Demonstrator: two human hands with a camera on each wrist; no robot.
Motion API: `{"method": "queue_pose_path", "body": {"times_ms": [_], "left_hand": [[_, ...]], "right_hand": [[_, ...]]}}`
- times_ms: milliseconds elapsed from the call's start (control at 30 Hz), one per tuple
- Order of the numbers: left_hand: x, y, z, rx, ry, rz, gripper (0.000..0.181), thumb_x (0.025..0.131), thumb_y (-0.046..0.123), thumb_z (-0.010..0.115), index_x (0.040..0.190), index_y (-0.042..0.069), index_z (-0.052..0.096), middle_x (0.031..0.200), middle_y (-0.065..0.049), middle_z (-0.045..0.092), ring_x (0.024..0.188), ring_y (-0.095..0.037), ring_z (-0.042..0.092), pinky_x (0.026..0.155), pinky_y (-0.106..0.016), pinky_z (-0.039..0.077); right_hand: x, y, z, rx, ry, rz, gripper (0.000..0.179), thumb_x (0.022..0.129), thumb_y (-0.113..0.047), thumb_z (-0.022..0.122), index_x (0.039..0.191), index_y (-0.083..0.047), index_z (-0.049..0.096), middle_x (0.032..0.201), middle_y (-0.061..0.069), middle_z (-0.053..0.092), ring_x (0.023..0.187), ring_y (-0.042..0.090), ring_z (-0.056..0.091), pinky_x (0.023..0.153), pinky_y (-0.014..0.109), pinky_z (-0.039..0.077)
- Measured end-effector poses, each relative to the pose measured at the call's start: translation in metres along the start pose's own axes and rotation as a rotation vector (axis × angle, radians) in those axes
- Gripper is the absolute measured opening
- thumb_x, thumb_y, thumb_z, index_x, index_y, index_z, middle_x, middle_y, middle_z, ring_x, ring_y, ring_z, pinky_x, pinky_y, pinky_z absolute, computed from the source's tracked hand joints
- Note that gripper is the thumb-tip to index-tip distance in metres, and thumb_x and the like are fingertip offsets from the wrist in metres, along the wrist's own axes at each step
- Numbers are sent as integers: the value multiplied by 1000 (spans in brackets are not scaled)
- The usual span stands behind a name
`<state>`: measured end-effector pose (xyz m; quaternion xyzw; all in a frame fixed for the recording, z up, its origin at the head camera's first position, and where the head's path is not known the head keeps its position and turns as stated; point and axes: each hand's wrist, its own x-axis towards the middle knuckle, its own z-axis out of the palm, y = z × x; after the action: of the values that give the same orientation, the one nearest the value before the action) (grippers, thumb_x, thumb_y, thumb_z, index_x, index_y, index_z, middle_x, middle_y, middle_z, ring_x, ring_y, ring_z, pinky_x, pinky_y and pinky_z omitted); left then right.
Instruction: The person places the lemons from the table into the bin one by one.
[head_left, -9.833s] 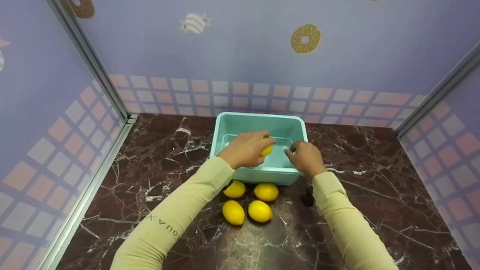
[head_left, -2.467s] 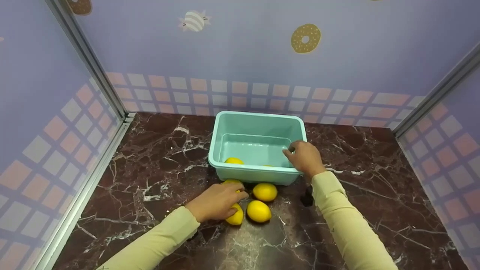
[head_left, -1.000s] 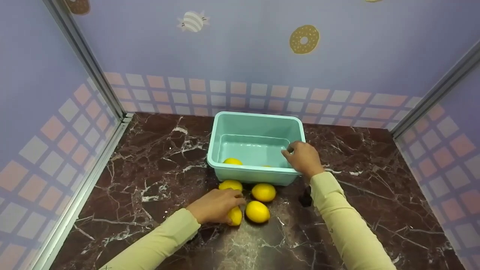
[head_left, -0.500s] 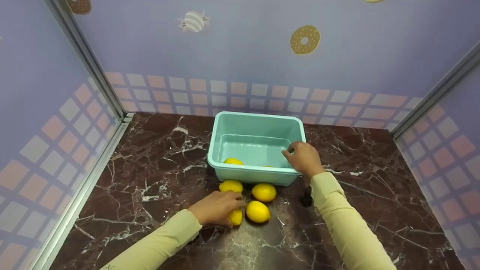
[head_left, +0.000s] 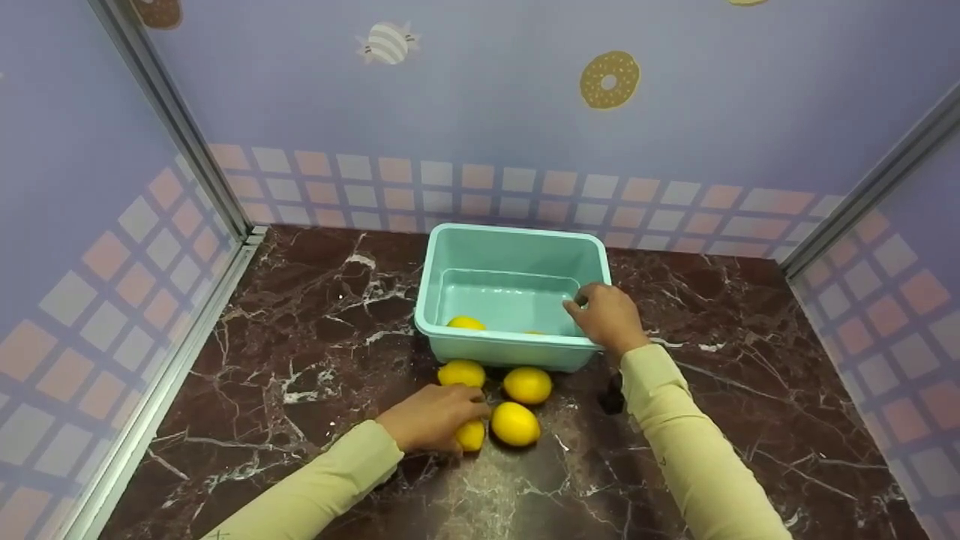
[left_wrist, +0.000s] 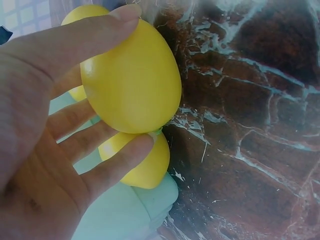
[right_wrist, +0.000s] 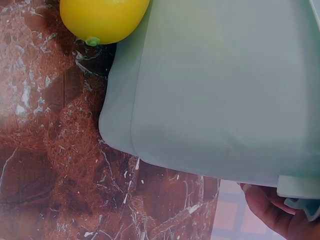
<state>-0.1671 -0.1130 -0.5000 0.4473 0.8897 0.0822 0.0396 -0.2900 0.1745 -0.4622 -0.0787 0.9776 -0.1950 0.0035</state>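
Note:
My left hand [head_left: 435, 417] grips the front-left lemon [head_left: 471, 436] on the counter. In the left wrist view the thumb lies along one side of this lemon [left_wrist: 132, 82], with fingers on the other side. Three more lemons lie close by: the back-left lemon [head_left: 462, 372], the back-right lemon [head_left: 528, 385] and the front-right lemon [head_left: 515, 424]. Behind them stands a light green plastic basin [head_left: 517, 229]. Inside it, a lemon [head_left: 466, 322] shows above the near rim, and a sliver of yellow shows farther right. My right hand [head_left: 609, 316] holds the basin's right rim.
The counter [head_left: 330, 465] is dark red marble with white veins. A patterned wall [head_left: 480, 105] closes off the back, with side panels at left and right. A small black object [head_left: 612, 396] sits under the right wrist.
Earlier, my left hand held a lemon over the basin; it then came down to the lemons in front and settled on the front-left one. The right hand stays on the rim.

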Motion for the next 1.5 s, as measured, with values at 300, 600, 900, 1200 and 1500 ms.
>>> {"method": "queue_pose_path", "body": {"times_ms": [300,600,900,1200,1500], "left_hand": [[0,0,0,11,-16,-8,51,63,20,84,111,18,67,102,2,63,90,-14,60,76,-31,55],[0,1,0,-2,-7,-10,50,63,18,83,110,18,67,104,2,64,91,-14,61,78,-31,55],[0,0,2,-16,-22,-12,52,62,20,84,111,17,67,104,2,64,91,-14,61,80,-30,55],[0,2,4,-37,-50,-30,52,62,25,88,109,17,66,102,1,62,89,-14,60,81,-30,54],[1,3,2,-33,-68,-33,50,61,25,88,106,17,66,97,2,61,84,-13,59,78,-30,54]], "right_hand": [[-1,0,1,-12,24,-24,34,92,-37,62,95,-5,73,95,14,72,81,30,65,75,47,51],[-1,0,1,-15,14,-13,36,93,-37,61,98,-3,72,99,16,72,88,33,66,81,50,50],[0,0,1,-12,16,-10,36,93,-38,61,99,-4,72,99,15,72,87,32,66,80,49,50],[-1,0,0,-4,25,-25,35,93,-36,61,100,-3,73,99,15,72,86,32,66,79,49,51],[0,1,1,-9,32,-28,36,92,-36,61,99,-3,73,97,15,73,86,32,67,78,49,51]]}}
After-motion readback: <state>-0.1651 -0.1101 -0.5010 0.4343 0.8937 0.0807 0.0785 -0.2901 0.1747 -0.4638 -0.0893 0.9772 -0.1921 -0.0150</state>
